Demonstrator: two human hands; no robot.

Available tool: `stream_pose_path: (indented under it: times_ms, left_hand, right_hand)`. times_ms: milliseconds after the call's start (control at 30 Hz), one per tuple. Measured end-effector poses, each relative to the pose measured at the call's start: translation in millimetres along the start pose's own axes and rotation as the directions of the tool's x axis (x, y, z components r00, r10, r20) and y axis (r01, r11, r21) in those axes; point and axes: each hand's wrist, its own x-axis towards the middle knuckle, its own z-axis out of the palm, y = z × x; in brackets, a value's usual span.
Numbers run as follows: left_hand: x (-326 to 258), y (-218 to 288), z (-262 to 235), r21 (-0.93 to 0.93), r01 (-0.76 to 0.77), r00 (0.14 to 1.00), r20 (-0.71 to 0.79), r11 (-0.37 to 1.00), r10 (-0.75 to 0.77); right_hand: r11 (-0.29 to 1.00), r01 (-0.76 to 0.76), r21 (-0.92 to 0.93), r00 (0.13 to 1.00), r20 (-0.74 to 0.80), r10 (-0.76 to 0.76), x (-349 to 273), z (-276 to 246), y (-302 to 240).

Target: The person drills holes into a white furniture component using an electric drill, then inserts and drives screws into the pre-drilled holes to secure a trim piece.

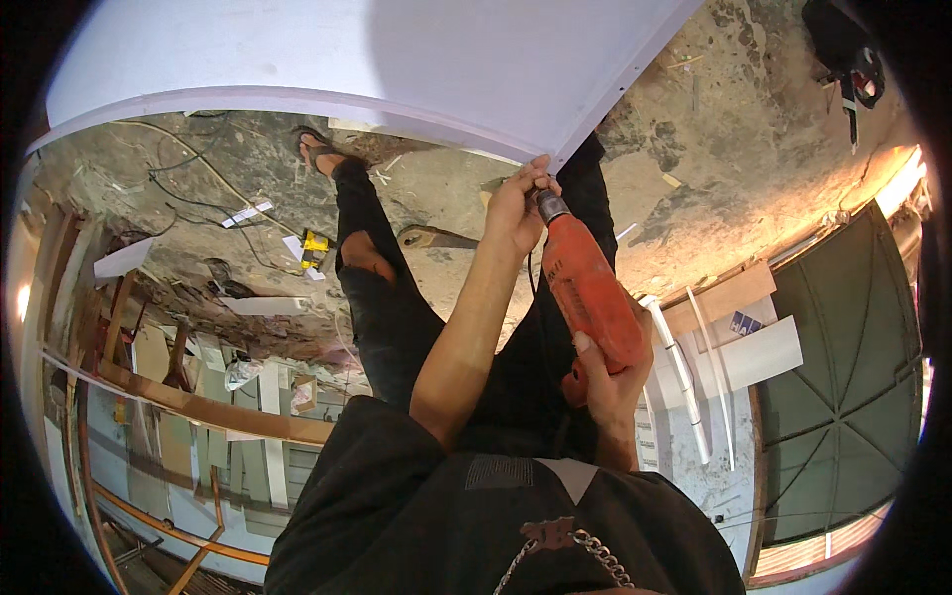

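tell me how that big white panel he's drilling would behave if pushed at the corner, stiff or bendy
The white panel looks thin at its edge, so it would probably flex a little. It seems broad and flat, so likely awkward rather than heavy. The left hand by the orange drill chuck may steady the corner.

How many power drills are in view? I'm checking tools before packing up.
1: the orange drill, gripped by the right hand, its chuck at the left hand under the white panel. Clutter may hide others.
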Motion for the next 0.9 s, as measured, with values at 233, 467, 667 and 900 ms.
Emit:
stream_pose_path:
  times_ms: [233, 467, 667, 900]
  left_hand:
    - [-5, 5, -3, 0.089, 0.017, 0.999, 0.039, 0.996, -0.020]
    - [-1, 2, -8, -0.012, 0.021, 0.999, 0.045, 1.000, -0.021]
    - [-10, -2, 25, -0.060, -0.025, 0.992, -0.124, 0.998, 0.017]
    - [-1, -5, 10, -0.087, -0.019, 0.996, -0.083, 0.996, 0.011]
  right_hand:
    - [0.998, -0.067, 0.006, 0.997, 0.032, 0.067, -1, -3, -2]
    - [0.998, -0.035, 0.049, 0.999, 0.034, 0.033, -3, 3, 2]
    - [0.996, 0.066, -0.067, 0.997, -0.041, -0.069, -8, 8, 10]
    - [1.000, 0.030, -0.002, 0.999, -0.035, -0.030, -6, 5, 8]
